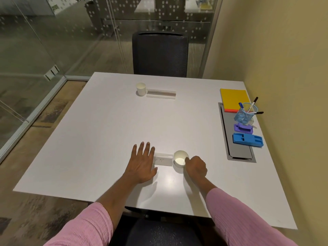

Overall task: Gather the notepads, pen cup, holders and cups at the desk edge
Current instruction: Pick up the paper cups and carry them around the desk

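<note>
A white paper cup (180, 158) stands near me, and my right hand (196, 166) pinches its right rim. Left of it lies a clear name-card holder (163, 159); my left hand (142, 161) rests flat with spread fingers over the holder's left end. At the far side stand a second white cup (141, 88) and a second clear holder (161, 94) side by side. Along the right edge sit yellow notepads (234, 99), a blue mesh pen cup (245, 113) with markers, a purple holder (243, 128) and a blue holder (247, 140).
The white desk (106, 139) has a grey cable flap (238, 150) on the right, under the holders. A dark office chair (159, 54) stands at the far side, and another chair seat is below me. A glass wall is on the left, a beige wall on the right.
</note>
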`<state>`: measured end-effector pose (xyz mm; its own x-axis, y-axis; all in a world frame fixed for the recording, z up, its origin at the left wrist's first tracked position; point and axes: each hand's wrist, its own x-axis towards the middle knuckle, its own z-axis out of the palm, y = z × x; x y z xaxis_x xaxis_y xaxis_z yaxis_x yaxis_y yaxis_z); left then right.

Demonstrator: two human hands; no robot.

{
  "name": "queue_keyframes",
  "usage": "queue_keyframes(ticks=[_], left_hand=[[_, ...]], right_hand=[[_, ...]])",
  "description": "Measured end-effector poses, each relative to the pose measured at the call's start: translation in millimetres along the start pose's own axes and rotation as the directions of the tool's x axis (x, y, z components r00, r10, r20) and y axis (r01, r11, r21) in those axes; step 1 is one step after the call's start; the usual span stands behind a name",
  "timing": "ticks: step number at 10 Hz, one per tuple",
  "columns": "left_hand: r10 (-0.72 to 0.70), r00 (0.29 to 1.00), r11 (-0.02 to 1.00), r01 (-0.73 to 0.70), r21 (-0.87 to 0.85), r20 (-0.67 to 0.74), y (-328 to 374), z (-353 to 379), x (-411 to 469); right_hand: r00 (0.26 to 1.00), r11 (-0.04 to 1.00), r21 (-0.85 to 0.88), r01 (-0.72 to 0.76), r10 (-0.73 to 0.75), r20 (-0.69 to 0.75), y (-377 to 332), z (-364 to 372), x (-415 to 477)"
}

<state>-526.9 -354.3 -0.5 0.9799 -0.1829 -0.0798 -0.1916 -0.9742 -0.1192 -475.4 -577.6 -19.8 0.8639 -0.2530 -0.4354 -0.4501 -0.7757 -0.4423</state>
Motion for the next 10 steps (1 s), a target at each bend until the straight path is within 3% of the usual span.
queue_keyframes(ticks=[4, 5, 6, 7, 9, 10], left_hand=[[-0.014, 1.0, 1.0, 0.014, 0.007, 0.01, -5, -7, -10], [-0.028, 1.0, 0.999, 0.028, 0.017, 0.002, -7, -10, -13], [-0.048, 0.999, 0.999, 0.048, 0.017, 0.002, -10, -15, -20], [-0.073, 0.997, 0.997, 0.074, 0.024, -0.022, -12, -23, -28], [-0.169, 0.984, 0.984, 0.171, 0.042, -0.05, -35, -48, -52], [-0.259, 0.964, 0.963, 0.262, 0.054, -0.067, -56, -57, -73]], right_hand=[[1.0, 0.999, 0.043, 0.006, -0.004, -0.031, -1, 1, -2], [0.995, 0.998, -0.062, 0.022, -0.028, -0.099, -2, 2, -5], [0.974, 0.959, -0.271, 0.078, -0.131, -0.184, -6, 4, -16], [0.939, 0.919, -0.335, 0.208, -0.283, -0.193, -12, 10, -31], [0.736, 0.643, -0.5, 0.581, -0.677, -0.015, -48, 22, -60], [0.681, 0.596, -0.476, 0.647, -0.732, 0.01, -77, 29, -81]])
